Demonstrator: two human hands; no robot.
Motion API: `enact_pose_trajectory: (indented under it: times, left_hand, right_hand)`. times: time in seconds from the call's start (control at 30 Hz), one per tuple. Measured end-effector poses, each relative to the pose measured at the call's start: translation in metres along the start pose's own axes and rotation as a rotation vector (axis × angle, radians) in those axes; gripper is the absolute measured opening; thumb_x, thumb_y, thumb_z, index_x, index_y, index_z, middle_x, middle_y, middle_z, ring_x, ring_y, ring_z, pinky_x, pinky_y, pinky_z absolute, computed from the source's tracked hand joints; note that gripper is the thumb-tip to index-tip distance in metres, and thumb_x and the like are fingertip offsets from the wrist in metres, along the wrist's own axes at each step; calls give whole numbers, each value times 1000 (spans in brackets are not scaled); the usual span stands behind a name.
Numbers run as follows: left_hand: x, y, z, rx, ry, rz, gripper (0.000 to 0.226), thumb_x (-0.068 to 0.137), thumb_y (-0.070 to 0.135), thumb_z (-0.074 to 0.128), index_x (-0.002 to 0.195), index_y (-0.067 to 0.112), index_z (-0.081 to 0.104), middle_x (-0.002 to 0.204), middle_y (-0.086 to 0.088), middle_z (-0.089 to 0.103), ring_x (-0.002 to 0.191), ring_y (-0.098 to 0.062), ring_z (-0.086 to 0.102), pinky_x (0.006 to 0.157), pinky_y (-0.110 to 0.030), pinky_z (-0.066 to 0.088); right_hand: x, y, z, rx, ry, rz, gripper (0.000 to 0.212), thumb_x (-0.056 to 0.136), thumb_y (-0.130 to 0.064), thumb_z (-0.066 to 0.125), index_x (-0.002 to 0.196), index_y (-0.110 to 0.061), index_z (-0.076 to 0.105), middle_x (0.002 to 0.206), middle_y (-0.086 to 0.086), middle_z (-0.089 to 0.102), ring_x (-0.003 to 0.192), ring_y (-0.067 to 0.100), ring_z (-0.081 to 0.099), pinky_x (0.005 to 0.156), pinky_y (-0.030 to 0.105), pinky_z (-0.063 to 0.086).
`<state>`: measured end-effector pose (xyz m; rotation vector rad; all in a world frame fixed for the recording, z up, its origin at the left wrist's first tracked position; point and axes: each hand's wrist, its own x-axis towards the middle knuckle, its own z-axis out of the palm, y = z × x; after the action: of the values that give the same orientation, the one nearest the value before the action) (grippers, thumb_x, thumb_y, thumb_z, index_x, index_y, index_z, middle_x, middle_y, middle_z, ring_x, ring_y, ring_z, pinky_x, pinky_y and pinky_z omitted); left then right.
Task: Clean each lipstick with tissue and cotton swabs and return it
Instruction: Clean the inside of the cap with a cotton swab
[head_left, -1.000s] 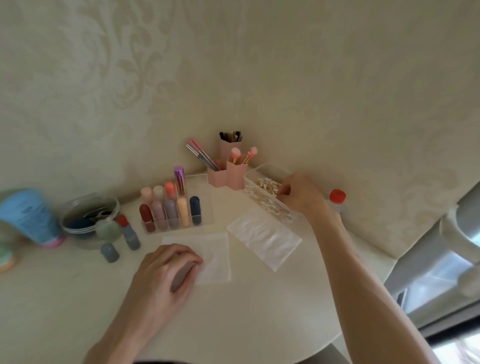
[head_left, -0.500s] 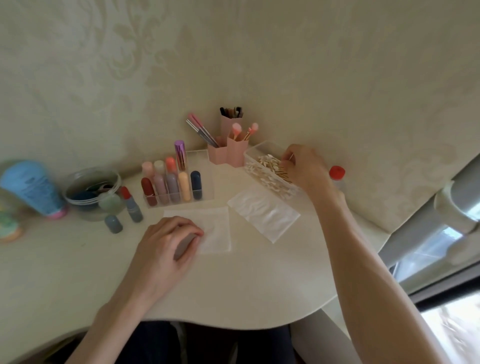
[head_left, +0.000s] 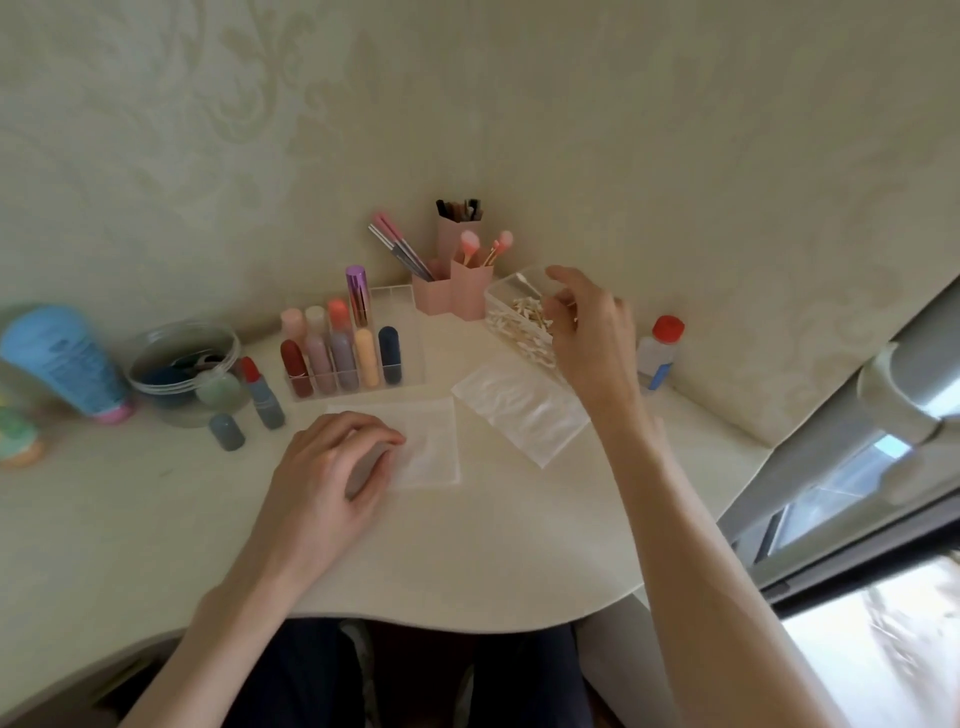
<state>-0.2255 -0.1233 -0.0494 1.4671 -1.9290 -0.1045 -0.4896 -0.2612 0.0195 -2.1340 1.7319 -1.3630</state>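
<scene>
The right hand (head_left: 587, 332) hovers over the clear box (head_left: 496, 304) of swabs, right of centre, thumb and fingers pinching one cotton swab (head_left: 523, 282). The left hand (head_left: 332, 467) rests on the tissue (head_left: 431, 447) at centre, fingers curled together. Whether they cover anything cannot be told. The open red lipstick (head_left: 262, 389) stands upright to the left, its cap (head_left: 227, 431) just beside it.

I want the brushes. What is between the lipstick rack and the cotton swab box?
The pink brush cups stand between the lipstick rack and the cotton swab box, slightly further back; the head view shows it.
</scene>
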Motion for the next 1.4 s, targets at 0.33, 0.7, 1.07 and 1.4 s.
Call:
enact_pose_trajectory:
  times: [0.33, 0.7, 1.07, 1.4]
  left_hand:
    - [2, 12, 4, -69, 31, 10, 20, 93, 12, 72, 110, 22, 74, 109, 14, 65, 104, -8, 63, 91, -36, 53]
    - [23, 29, 31, -95, -62, 44, 21, 94, 12, 70, 113, 22, 74, 112, 11, 68, 106, -12, 63, 95, -43, 53]
    - [18, 30, 24, -127, -24, 13, 23, 97, 12, 66, 117, 22, 71, 116, 11, 66, 107, -10, 63, 96, -38, 53]
    - [17, 46, 10, -537, -17, -114, 68, 90, 46, 72, 149, 21, 50, 140, 16, 61, 117, -8, 65, 94, -24, 54]
  right_hand:
    - [-37, 31, -32, 3, 172, 223, 21, 110, -17, 43, 125, -5, 50, 100, 9, 64, 96, 38, 62, 70, 36, 34]
    - [-38, 54, -56, -201, 270, 376, 45, 97, -43, 71, 127, -12, 59, 110, 9, 74, 103, 36, 66, 70, 33, 29]
    - [-33, 39, -59, -188, 279, 394, 39, 90, -52, 70, 111, -19, 76, 87, 12, 73, 91, 38, 67, 72, 37, 43]
    - [-80, -61, -23, 452, -232, 120, 39, 87, -28, 86, 62, -41, 60, 47, -15, 27, 51, 10, 20, 51, 23, 15]
